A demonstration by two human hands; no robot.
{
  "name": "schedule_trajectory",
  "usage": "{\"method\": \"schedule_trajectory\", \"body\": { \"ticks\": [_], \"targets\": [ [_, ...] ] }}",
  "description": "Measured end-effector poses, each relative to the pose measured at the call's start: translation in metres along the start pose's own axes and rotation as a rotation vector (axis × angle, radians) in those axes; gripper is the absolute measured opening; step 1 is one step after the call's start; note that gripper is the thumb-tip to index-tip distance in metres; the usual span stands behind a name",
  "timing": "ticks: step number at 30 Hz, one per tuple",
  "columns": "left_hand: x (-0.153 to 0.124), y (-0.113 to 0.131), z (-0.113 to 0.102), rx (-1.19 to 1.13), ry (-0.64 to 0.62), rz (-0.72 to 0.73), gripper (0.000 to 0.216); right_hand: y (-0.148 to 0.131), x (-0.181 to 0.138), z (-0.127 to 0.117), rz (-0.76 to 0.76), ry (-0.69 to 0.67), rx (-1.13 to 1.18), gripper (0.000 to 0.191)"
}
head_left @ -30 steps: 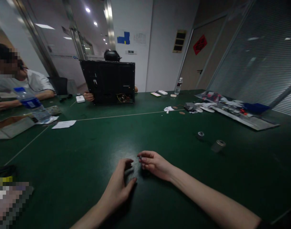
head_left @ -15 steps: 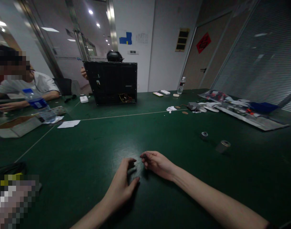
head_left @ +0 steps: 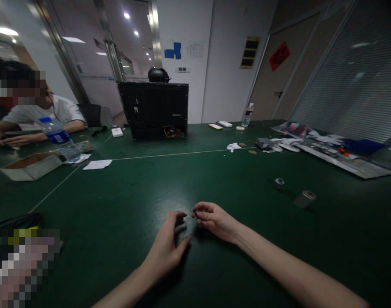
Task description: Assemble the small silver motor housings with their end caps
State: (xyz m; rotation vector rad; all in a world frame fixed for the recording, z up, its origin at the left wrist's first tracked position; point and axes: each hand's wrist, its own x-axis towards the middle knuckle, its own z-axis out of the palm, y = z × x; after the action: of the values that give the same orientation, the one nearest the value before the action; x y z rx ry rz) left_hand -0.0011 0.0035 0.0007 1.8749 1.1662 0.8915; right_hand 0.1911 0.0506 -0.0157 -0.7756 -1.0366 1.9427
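Probably for fine control, the right hand (head_left: 217,220) is pinching a small dark piece (head_left: 196,213) while the left hand (head_left: 170,243) is curving nearby, thumb spread from fingers.

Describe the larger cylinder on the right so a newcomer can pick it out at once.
On the green table, look to the right of the person's right hand, beyond the forearm. The larger cylinder sits there, grey-sided with a pale ring at its top. Unlike the smaller cylinder, it is nearer the camera and farther right.
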Motion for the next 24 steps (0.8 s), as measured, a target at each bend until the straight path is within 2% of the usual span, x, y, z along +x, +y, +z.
{"method": "schedule_trajectory", "body": {
  "ticks": [4, 7, 9, 11, 12, 14, 15, 17, 19, 20, 22, 24],
  "targets": [
    [0.0, -0.001, -0.001, 0.002, -0.004, -0.005, 0.043, -0.015, 0.0, 0.004, -0.064, 0.033, -0.163, 0.024],
    [-0.001, -0.001, -0.002, -0.016, -0.005, -0.028, 0.041, -0.051, -0.012, -0.004, -0.206, 0.128, -0.435, 0.014],
    [-0.002, -0.001, -0.003, -0.013, -0.005, -0.024, 0.042, -0.081, -0.032, -0.02, -0.432, 0.367, -0.915, 0.014],
    [-0.004, -0.002, -0.003, -0.001, -0.008, -0.017, 0.042, -0.105, -0.062, -0.048, -0.565, 0.751, -1.211, 0.022],
    [-0.004, -0.002, -0.003, 0.006, -0.008, -0.014, 0.042, -0.114, -0.079, -0.066, -0.578, 0.951, -1.297, 0.027],
    [-0.006, -0.003, -0.002, 0.018, -0.004, -0.006, 0.043, -0.124, -0.113, -0.106, -0.525, 1.316, -1.416, 0.035],
    [-0.006, -0.003, -0.001, 0.024, -0.002, 0.0, 0.043, -0.126, -0.128, -0.128, -0.457, 1.43, -1.451, 0.035],
    [-0.006, -0.003, 0.0, 0.029, 0.006, 0.011, 0.044, -0.125, -0.15, -0.167, -0.231, 1.524, -1.477, 0.034],
    [-0.006, -0.004, 0.0, 0.029, 0.005, 0.015, 0.044, -0.122, -0.162, -0.196, 0.015, 1.479, -1.459, 0.035],
    [-0.006, -0.003, 0.0, 0.029, 0.002, 0.014, 0.045, -0.12, -0.164, -0.207, 0.086, 1.444, -1.452, 0.036],
    [-0.006, -0.003, -0.001, 0.031, -0.006, 0.013, 0.044, -0.118, -0.165, -0.219, 0.141, 1.396, -1.452, 0.038],
    [-0.005, -0.001, -0.001, 0.039, -0.011, 0.013, 0.044, -0.117, -0.164, -0.225, 0.129, 1.379, -1.46, 0.039]
  ]
}}
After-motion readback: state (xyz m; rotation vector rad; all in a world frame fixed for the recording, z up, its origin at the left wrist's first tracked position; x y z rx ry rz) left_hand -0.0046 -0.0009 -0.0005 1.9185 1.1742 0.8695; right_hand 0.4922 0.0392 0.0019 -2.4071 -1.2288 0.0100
